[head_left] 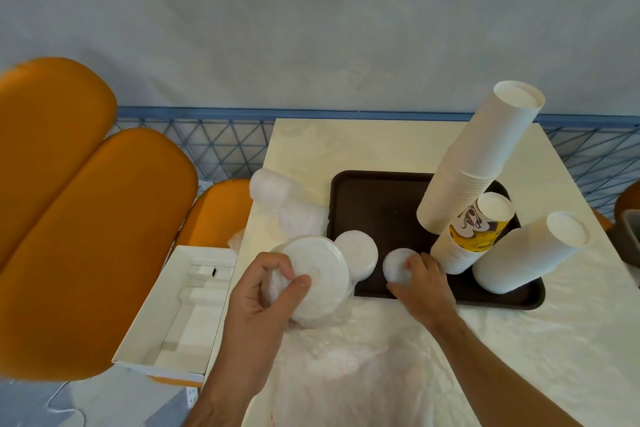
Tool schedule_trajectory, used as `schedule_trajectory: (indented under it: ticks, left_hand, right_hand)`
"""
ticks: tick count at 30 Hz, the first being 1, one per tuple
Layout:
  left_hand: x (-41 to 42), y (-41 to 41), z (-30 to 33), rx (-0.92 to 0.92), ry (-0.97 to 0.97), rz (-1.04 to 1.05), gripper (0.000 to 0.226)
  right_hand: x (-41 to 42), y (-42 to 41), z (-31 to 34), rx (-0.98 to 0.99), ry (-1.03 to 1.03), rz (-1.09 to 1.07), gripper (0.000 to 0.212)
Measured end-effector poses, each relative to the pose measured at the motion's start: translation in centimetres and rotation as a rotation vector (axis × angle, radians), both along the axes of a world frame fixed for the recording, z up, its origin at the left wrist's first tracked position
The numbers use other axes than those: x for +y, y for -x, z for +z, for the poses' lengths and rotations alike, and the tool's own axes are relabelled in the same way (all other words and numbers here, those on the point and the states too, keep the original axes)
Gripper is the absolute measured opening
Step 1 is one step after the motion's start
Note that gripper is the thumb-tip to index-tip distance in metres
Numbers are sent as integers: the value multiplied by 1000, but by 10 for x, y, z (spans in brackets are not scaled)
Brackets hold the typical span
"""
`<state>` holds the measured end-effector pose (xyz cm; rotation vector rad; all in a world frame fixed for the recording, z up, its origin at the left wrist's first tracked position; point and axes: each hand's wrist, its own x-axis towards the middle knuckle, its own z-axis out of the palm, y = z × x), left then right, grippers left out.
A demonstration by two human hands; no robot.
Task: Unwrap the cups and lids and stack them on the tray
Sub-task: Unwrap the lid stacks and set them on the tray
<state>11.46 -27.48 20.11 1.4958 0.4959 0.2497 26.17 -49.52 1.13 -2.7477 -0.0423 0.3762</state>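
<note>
Landmark for all positions: the dark brown tray (pixel 381 204) on the cream table (pixel 311 149).

Far left of the tray, off the table edge, an open white cardboard box (pixel 166 315) sits beside orange seat cushions (pixel 86 218); it holds white inserts, contents otherwise not determinable.

Just beyond the tray's left rim lies a wrapped sleeve of lids (pixel 277 198), plastic still on, evidently awaiting its turn.

At the tray's near-left corner, the left hand (pixel 266 291) grips a stack of white lids (pixel 315 277), thumb and fingers curled round its near end. The stack is held on its side over loose clear wrapping (pixel 363 357), which spreads across the table in front of the tray; the hold appears meant to steady the stack while lids are fed off.

Inside the tray at its near-left corner stands a short pile of lids (pixel 356 250).

Right of that pile, the right hand (pixel 422 284) pinches a small stack of lids (pixel 398 265) resting on the tray floor near the front rim, probably setting it down.

On the tray's right half stand three inverted cup stacks: a tall white stack (pixel 485 156) leaning right, a printed yellow stack (pixel 474 232) under it, and a shorter white stack (pixel 530 253) at the right rim. Judgement: cups done, lids part-finished
</note>
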Motion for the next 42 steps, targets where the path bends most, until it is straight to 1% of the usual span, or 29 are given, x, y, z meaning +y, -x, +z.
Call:
schedule_trajectory:
  ticks: [2, 4, 6, 10, 12, 16, 18, 19, 22, 25, 27, 29, 31, 37, 39, 42]
  left_hand:
    - [-1, 1, 0, -5, 0, -7, 29]
    - [-1, 1, 1, -9, -11, -19, 27]
    - [-2, 0, 2, -16, -63, -38, 30]
    - [-4, -2, 7, -20, -152, -56, 48]
    - [-4, -2, 6, -10, -165, -62, 51]
    - [-8, -3, 4, -10, -188, -89, 49]
    - [-12, -5, 4, -11, -216, -111, 49]
    - [-13, -5, 3, -15, -229, -124, 49]
    - [-18, -7, 1, -27, -242, -148, 49]
    - [-21, -8, -1, -44, -255, -155, 48]
    - [-23, -8, -1, -49, -271, -159, 44]
    - [-23, -9, -1, -55, -296, -167, 43]
    - [-24, -8, -2, -61, -320, -171, 47]
    - [-26, -4, -1, -63, -334, -179, 42]
    - [-25, -3, 1, -74, -329, -209, 40]
    - [-22, -2, 6, -96, -325, -309, 39]
  right_hand:
    - [0, 1, -1, -10, 19, 19, 65]
    - [1, 1, 1, -8, 19, 37, 59]
    - [2, 3, 6, 8, 2, 39, 52]
    - [7, 6, 32, 9, -66, 19, 49]
    - [14, 8, 57, -52, -202, -2, 43]
    - [30, 26, 132, -130, -613, -50, 25]
    - [35, 42, 168, -154, -769, 4, 19]
    - [38, 50, 183, -168, -801, 56, 18]
    - [42, 65, 202, -226, -754, 201, 16]
    - [42, 70, 206, -263, -701, 230, 27]
    - [41, 71, 205, -270, -703, 234, 26]
    - [39, 72, 204, -254, -711, 230, 19]
    - [38, 73, 204, -230, -716, 221, 17]
    - [37, 73, 212, -152, -715, 217, 25]
    - [35, 71, 215, -110, -722, 221, 21]
    - [32, 70, 219, -58, -708, 244, 17]
